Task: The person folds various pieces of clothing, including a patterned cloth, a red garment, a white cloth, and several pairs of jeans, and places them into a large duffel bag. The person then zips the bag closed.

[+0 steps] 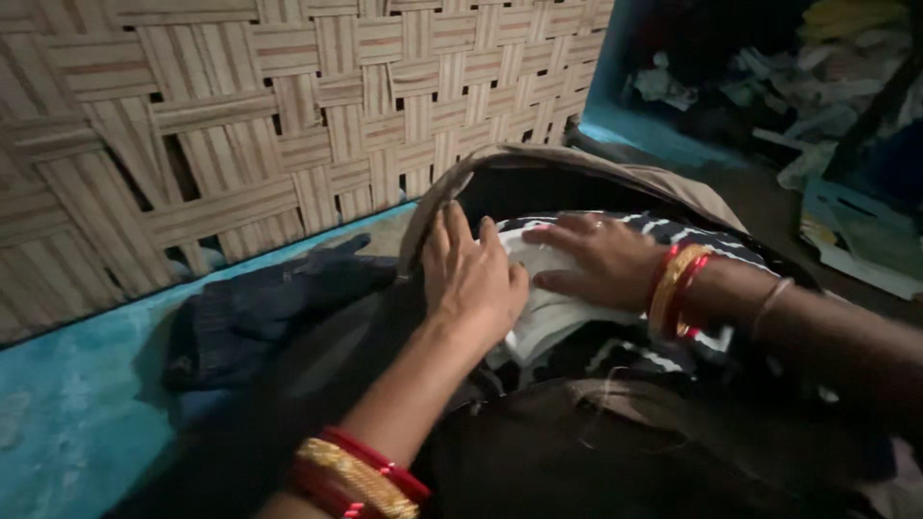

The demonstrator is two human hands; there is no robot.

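Observation:
My left hand [471, 279] lies palm down, fingers spread, on a white folded cloth [553, 308] inside an open dark bag with a tan rim [577, 163]. My right hand [601, 259] presses flat on the same white cloth from the right, fingers pointing left. A black-and-white striped garment [663, 231] lies under and behind the white cloth. Both wrists wear red and gold bangles. Neither hand grips anything.
A dark blue garment [260, 317] lies to the left of the bag on a turquoise floor [67, 413]. A woven bamboo wall [288, 115] stands behind. Cluttered clothes and papers [817, 77] lie at the far right.

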